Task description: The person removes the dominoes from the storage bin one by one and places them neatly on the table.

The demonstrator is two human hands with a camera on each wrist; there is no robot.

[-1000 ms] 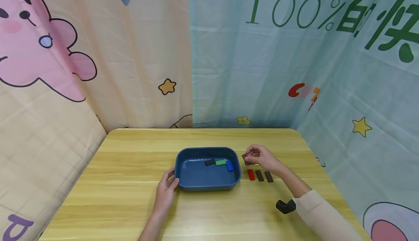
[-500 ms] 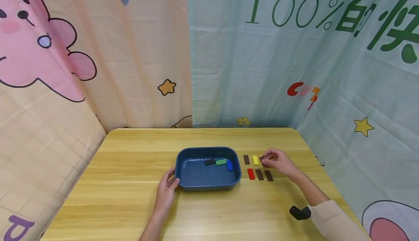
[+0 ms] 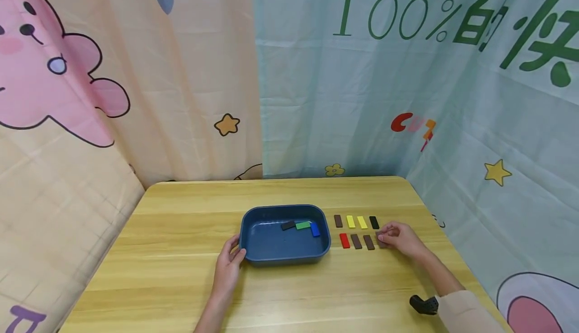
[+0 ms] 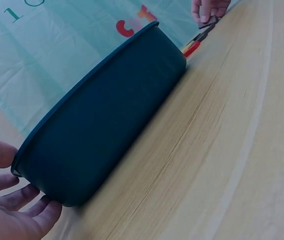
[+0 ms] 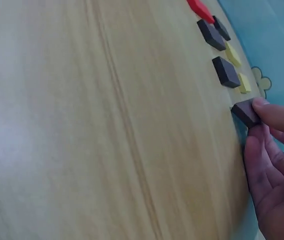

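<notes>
My left hand point(image 3: 227, 262) grips the left end of a dark blue plastic tub point(image 3: 285, 260), with the thumb at the rim and fingers point(image 4: 19, 197) against its wall and lower edge. Inside the tub lie a black, a green and a blue domino-like block point(image 3: 315, 229). To the right of it, my right hand point(image 3: 402, 240) pinches a dark brown block point(image 5: 247, 113) between thumb and fingers at the right end of the front row. That row also has a red block point(image 3: 345, 241) and two brown blocks point(image 3: 356, 241).
A back row holds a brown block point(image 3: 338, 221), two yellow blocks point(image 3: 350, 222) and a black block point(image 3: 374, 222). Below my right wrist hangs a black wrist device point(image 3: 423, 305). Printed curtains point(image 3: 307, 96) rise behind the wooden table point(image 3: 203, 197).
My right hand has moved right and toward me, from the back row to the front row's right end, with a brown block in its fingers. The left hand stays on the tub.
</notes>
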